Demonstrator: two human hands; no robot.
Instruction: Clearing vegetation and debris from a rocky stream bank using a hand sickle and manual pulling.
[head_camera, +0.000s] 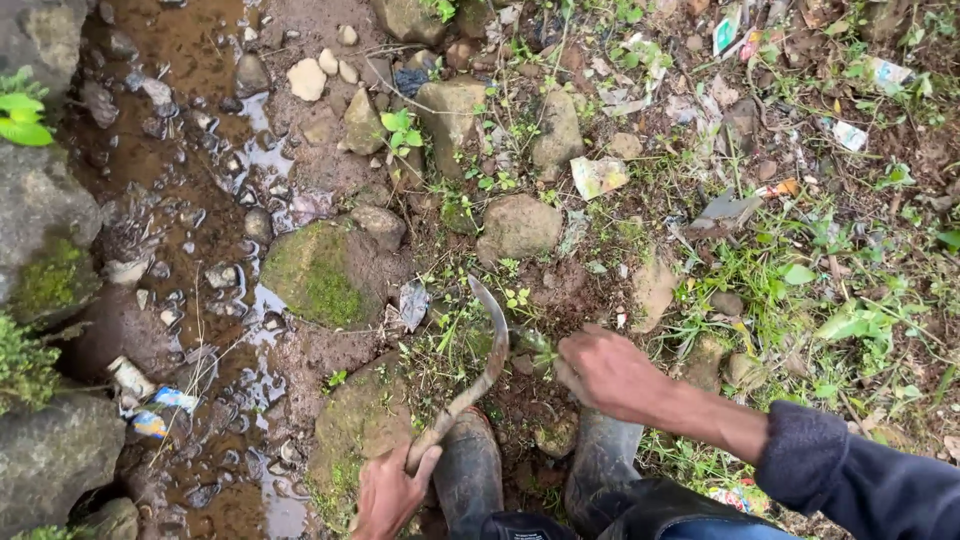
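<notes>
My left hand (388, 492) grips the wooden handle of a curved sickle (488, 345) at the bottom of the head view. Its muddy blade arcs up and to the right, tip near a small flat scrap. My right hand (604, 373), in a dark blue sleeve, is closed around a tuft of green weeds (532, 344) just right of the blade. My two muddy rubber boots (470, 470) stand below the hands on wet soil.
A muddy water channel (215, 200) with pebbles runs down the left, lined by large rocks. Mossy stones (318, 272) and a rounded stone (517, 226) lie above the sickle. Grass, litter scraps (598, 176) and weeds cover the right side.
</notes>
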